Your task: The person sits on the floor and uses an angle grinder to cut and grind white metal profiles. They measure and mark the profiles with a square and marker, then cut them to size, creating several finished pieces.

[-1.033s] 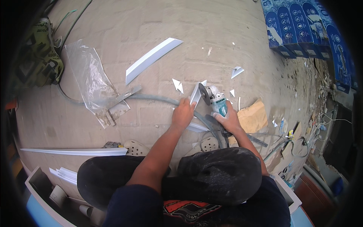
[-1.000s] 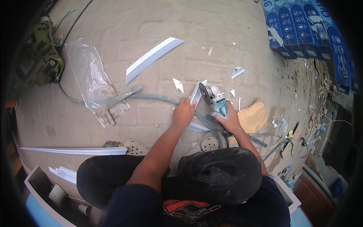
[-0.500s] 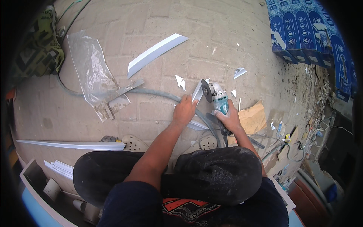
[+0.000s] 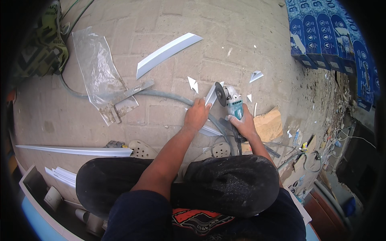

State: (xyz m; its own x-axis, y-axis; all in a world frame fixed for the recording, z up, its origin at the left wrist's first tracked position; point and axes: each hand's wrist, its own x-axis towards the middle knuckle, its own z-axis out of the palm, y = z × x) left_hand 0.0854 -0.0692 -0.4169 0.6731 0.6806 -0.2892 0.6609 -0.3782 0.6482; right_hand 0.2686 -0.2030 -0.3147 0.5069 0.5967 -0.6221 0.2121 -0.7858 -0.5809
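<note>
My left hand [image 4: 197, 113] is closed on a short white angled trim piece [image 4: 211, 94], holding it over the paved ground. My right hand [image 4: 246, 125] grips a teal and silver angle grinder [image 4: 234, 107]; its dark disc [image 4: 220, 94] stands right beside the trim's upper part, and whether the two touch I cannot tell. Small white triangular offcuts [image 4: 193, 83] lie around the hands, with a folded offcut [image 4: 256, 76] further up. Another white strip [image 4: 207, 131] and a grey hose [image 4: 177, 99] lie under and behind my left hand.
A long white strip [image 4: 169, 54], a plastic sheet [image 4: 96, 60] with a metal bar [image 4: 136, 89], a camouflage bag [image 4: 44, 48], blue boxes [image 4: 321, 34], brown paper [image 4: 268, 122], more strips [image 4: 74, 152] by my clogs [image 4: 141, 149], and rubble with cables along the right edge.
The whole scene, my hands included, sits slightly higher in the picture than before. The grinder and trim keep nearly the same places relative to each other, with both hands still gripping.
</note>
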